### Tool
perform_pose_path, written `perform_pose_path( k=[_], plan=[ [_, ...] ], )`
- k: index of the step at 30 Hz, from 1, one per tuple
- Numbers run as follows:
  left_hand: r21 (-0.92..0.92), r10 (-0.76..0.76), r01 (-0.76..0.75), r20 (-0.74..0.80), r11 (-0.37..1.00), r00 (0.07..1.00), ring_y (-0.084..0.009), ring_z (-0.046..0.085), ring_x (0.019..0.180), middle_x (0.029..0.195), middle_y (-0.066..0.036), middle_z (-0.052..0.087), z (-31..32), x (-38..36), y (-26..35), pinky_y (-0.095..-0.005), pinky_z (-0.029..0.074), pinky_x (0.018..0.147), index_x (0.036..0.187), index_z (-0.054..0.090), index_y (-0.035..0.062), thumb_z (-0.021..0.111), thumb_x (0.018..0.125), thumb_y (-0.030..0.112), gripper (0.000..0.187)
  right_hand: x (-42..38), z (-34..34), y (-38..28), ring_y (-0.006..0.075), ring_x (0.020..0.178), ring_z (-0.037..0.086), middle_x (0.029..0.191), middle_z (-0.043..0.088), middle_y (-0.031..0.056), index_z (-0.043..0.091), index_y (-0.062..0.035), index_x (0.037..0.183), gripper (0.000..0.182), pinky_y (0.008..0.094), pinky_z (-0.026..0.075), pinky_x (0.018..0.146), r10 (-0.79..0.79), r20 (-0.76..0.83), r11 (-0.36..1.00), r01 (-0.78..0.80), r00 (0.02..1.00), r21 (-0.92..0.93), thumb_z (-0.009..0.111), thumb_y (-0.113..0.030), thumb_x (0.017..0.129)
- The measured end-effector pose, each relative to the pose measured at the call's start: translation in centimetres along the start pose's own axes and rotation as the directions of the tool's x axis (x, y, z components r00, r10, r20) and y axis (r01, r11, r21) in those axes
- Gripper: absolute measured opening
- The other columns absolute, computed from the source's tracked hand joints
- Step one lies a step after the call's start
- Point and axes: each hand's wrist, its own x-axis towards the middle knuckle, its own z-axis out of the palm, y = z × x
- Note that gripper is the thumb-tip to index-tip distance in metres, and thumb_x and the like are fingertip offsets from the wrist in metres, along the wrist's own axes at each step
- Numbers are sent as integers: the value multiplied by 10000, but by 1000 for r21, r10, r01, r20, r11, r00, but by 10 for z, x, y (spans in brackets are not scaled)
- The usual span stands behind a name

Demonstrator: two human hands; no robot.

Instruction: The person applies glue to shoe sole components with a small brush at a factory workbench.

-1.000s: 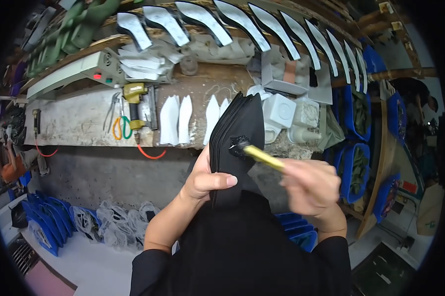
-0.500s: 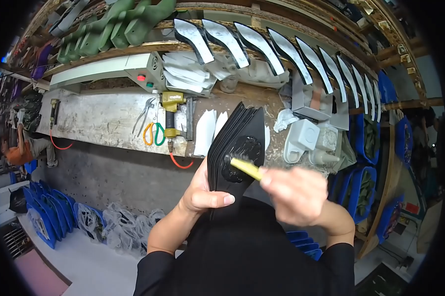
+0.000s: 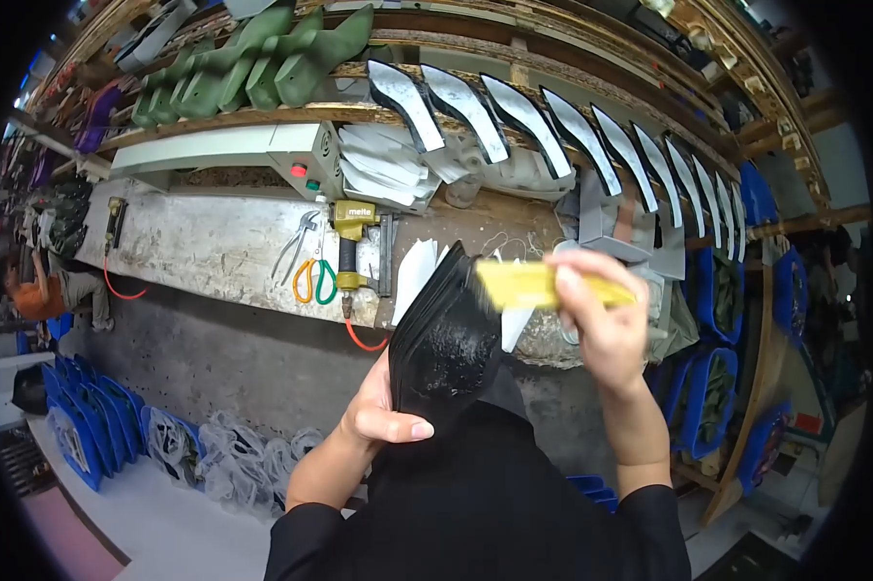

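Observation:
My left hand [image 3: 383,414] is wrapped round the lower left side of a fanned stack of thin black shoe-sole-shaped sheets [image 3: 422,339], thumb across the front. A shiny wet black smear [image 3: 456,358] covers the middle of the top sheet. Gripped in my right hand [image 3: 608,329] is a yellow-handled brush [image 3: 523,287], blurred by motion, its dark bristles at the upper right edge of the stack. White cut pieces [image 3: 417,274] lie on the bench just behind the stack.
On the workbench [image 3: 189,232] lie a staple gun [image 3: 355,223] with a red hose, scissors [image 3: 316,281] and pliers [image 3: 294,247]. White-faced sole pieces [image 3: 475,121] and green moulded parts [image 3: 262,68] line the shelf above. Blue bins [image 3: 717,378] stand right; a person [image 3: 44,290] is far left.
My right hand has swept the brush from the middle of the top sheet up to its upper edge. The thick black patch now looks thinner and more spread. The stack sits slightly lower.

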Motion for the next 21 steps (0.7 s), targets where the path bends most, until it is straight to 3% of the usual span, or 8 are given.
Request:
perform_pose_path(
  k=[3, 4, 8, 13, 18, 21],
  plan=[
    [-14, -22, 21, -26, 1000, 999, -386, 471, 1425, 1600, -176, 438, -7, -4, -6, -546, 372, 1192, 1613, 304, 96, 639, 446, -10, 1219, 11, 1, 5, 65, 510, 474, 792, 715, 83, 720, 47, 1109, 197, 190, 377, 428, 61, -168, 998, -66, 984, -24, 647, -22, 939],
    [-14, -11, 11, -18, 1000, 1000, -386, 471, 1425, 1600, -176, 438, -9, 1, -7, -546, 372, 1192, 1613, 304, 96, 639, 446, -10, 1219, 15, 5, 6, 65, 510, 474, 792, 715, 83, 720, 47, 1109, 197, 190, 377, 428, 52, -160, 998, -58, 986, -30, 647, -22, 939],
    [-39, 14, -12, 38, 999, 999, -389, 466, 1430, 1602, -186, 427, -9, -1, -7, -591, 354, 1194, 1609, 306, 83, 629, 447, -15, 1211, -15, 33, 20, 70, 486, 469, 772, 703, 78, 719, 43, 1113, 196, 186, 388, 431, -179, -179, 916, 97, 968, -389, 636, -13, 944],
    [62, 39, -43, 56, 997, 998, -394, 474, 1421, 1589, -195, 440, -2, -1, -7, -598, 355, 1191, 1605, 307, 67, 622, 459, -9, 1191, -59, 38, -10, 74, 496, 493, 773, 700, 76, 720, 35, 1123, 201, 191, 413, 450, -130, -10, 941, 120, 991, -316, 645, -4, 941],
    [67, 131, -125, -93, 990, 987, -398, 488, 1407, 1560, -195, 476, 6, 1, -17, -560, 365, 1193, 1602, 310, 58, 618, 481, -4, 1164, -58, 22, 5, 89, 511, 526, 785, 704, 90, 722, 32, 1123, 213, 203, 434, 469, -79, -273, 946, -14, 959, -323, 643, 23, 925],
    [22, 130, -128, -121, 992, 984, -359, 520, 1377, 1519, -166, 525, 13, 0, -18, -513, 381, 1176, 1585, 345, 74, 640, 527, -33, 1103, -67, 23, 14, 93, 513, 530, 784, 706, 91, 723, 34, 1116, 211, 206, 425, 467, -62, -268, 922, -48, 961, -384, 638, 30, 923]
  ],
)
